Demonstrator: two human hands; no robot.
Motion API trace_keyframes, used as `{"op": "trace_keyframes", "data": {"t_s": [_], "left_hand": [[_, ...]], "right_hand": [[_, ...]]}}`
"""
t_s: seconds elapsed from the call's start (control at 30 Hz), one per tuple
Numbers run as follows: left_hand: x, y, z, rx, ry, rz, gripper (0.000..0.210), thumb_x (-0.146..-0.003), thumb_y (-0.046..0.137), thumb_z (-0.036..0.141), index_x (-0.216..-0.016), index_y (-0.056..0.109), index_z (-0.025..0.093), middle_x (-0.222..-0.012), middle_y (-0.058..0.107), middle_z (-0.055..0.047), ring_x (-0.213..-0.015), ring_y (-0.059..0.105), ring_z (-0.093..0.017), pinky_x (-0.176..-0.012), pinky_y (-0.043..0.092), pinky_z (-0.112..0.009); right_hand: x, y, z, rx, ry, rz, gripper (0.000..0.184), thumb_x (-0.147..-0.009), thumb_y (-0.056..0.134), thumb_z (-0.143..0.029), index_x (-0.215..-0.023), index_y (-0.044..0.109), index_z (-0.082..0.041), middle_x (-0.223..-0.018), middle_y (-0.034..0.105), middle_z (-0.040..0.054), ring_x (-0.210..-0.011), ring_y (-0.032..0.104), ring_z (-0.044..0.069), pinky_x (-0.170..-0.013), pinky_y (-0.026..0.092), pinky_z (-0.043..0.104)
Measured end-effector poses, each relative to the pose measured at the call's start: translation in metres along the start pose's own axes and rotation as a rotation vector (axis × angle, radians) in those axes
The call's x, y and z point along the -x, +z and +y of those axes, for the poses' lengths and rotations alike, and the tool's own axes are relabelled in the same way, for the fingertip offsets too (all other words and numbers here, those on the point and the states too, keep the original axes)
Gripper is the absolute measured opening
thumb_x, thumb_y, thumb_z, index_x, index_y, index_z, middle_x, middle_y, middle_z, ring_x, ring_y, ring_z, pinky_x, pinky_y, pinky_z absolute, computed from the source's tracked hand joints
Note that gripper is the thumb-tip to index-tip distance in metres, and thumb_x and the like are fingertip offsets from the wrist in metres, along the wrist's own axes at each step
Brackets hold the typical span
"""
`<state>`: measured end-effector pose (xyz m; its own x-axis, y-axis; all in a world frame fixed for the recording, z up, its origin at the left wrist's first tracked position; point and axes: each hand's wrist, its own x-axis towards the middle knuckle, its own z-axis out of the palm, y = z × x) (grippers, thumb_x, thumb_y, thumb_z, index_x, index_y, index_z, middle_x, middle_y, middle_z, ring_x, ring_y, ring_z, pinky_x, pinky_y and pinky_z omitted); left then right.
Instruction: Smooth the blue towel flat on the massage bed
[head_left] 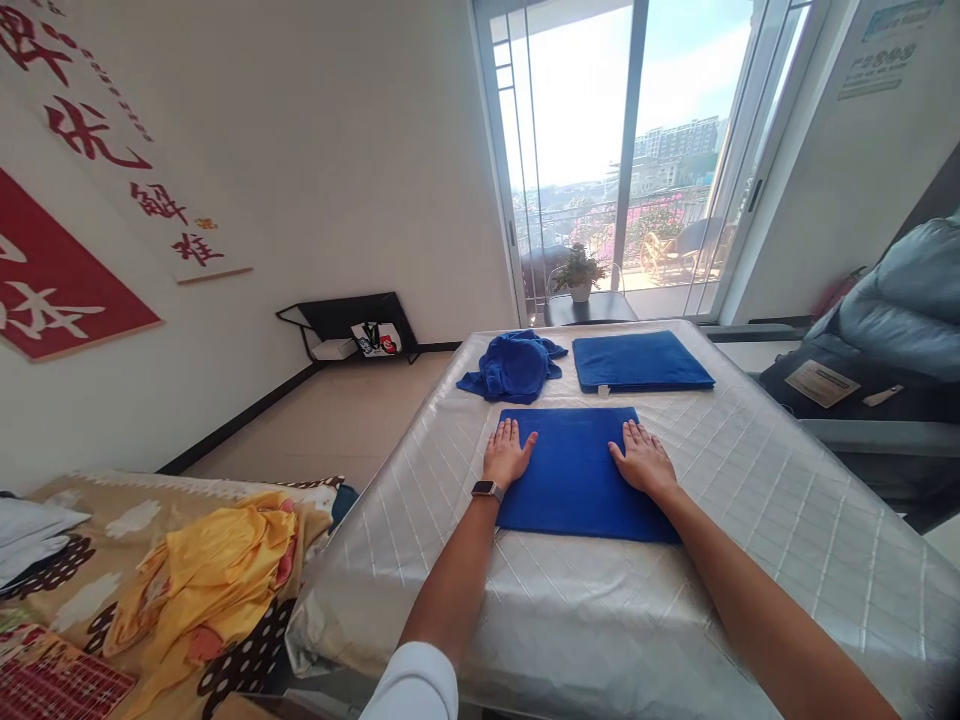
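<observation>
In front of me a blue cloth (574,475), folded into a flat rectangle, lies on the silver quilted table cover (555,590). My left hand (508,455) rests flat on its left edge, fingers stretched out and thumb apart. On its right edge lies my right hand (643,460), also flat with the fingers extended. Neither hand grips anything. Just beyond, a crumpled blue cloth (516,366) sits at the far left of the cover. Beside it, at the far right, is a neatly folded blue cloth (643,360) with a small white tag at its near edge.
To the left, a yellow cloth (217,560) lies in a heap on a patterned brown cover (105,510). A chair piled with dark bags and a grey jacket (900,300) stands at the right. Behind the table are a potted plant (580,275) and a sliding glass door.
</observation>
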<state>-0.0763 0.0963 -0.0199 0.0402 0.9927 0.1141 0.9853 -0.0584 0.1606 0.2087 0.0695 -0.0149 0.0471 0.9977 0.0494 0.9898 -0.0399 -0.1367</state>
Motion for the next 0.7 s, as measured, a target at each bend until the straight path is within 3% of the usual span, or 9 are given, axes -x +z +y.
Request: {"op": "trace_keyframes", "data": {"t_s": [0.23, 0.53, 0.7], "left_hand": [[-0.001, 0.001, -0.001, -0.001, 0.004, 0.002, 0.086, -0.096, 0.005, 0.068, -0.155, 0.030, 0.010, -0.162, 0.026, -0.015, -0.151, 0.021, -0.025, -0.122, 0.017, -0.042], [0.002, -0.004, 0.003, 0.001, -0.004, 0.004, 0.083, -0.098, 0.008, 0.066, -0.155, 0.031, 0.011, -0.162, 0.026, -0.015, -0.151, 0.021, -0.026, -0.122, 0.016, -0.044], [0.006, -0.006, -0.002, -0.046, -0.049, 0.001, 0.080, -0.100, 0.009, 0.063, -0.155, 0.031, 0.009, -0.161, 0.028, -0.016, -0.149, 0.025, -0.028, -0.122, 0.017, -0.046]], "right_hand": [[0.001, -0.008, 0.000, 0.015, 0.006, -0.046, 0.072, -0.101, 0.019, -0.050, -0.158, 0.022, -0.005, -0.165, 0.019, 0.0107, -0.152, 0.015, 0.022, -0.123, 0.013, 0.040], [0.049, -0.009, -0.002, 0.053, -0.058, -0.044, 0.071, -0.101, 0.019, -0.050, -0.158, 0.023, -0.007, -0.165, 0.019, 0.0090, -0.152, 0.014, 0.023, -0.123, 0.013, 0.042], [0.054, -0.008, -0.001, 0.006, -0.062, -0.081, 0.072, -0.101, 0.018, -0.051, -0.158, 0.022, -0.006, -0.165, 0.017, 0.0099, -0.152, 0.013, 0.022, -0.124, 0.011, 0.042]]}}
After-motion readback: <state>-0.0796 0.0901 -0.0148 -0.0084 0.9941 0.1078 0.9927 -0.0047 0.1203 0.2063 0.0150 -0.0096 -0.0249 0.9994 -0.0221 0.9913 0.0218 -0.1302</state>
